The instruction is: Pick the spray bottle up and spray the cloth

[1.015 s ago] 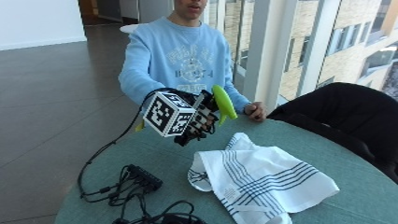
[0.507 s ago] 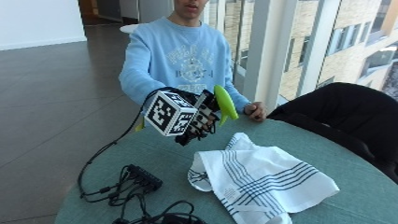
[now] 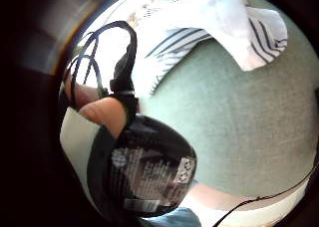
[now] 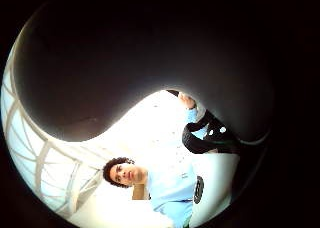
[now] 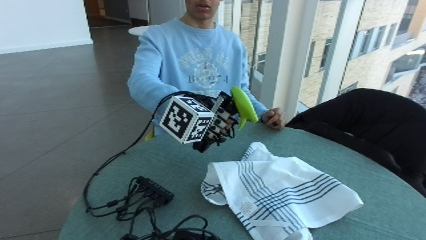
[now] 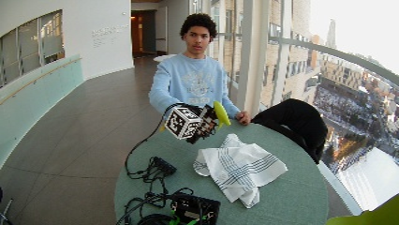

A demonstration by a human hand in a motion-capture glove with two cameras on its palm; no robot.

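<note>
The outside view showed the person's gloved right hand [image 5: 216, 125] raised above the green table [image 5: 373, 180], with the fingers [image 5: 223, 131] curled around a spray bottle [image 5: 243, 104]; of the bottle, only a lime-green part stood out above the hand, tilted away from the person; the body of the bottle was hidden behind the hand in this view. The little finger side palm view showed what the outside view did not: the dark, rounded bottom of the bottle [image 3: 149, 170] with a printed label on it, lying close against the palm, and a bare fingertip [image 3: 102, 112] pressed on its side; beyond it, the white cloth [image 3: 219, 28] with dark stripes lay on the table. The thumb side palm view was mostly covered by a dark rounded surface very close to the camera; I could not tell if this was the bottle.

The cloth [image 5: 279, 192] lay crumpled on the table, below the raised hand and to the side of it, apart from it; the bottle was in the air and did not touch the cloth. The right forearm reached forward from the body over the table edge; the bare left hand [image 5: 274, 118] rested at the far edge of the table. A black cable bundle [image 5: 143, 192] lay on the table near the cloth.
</note>
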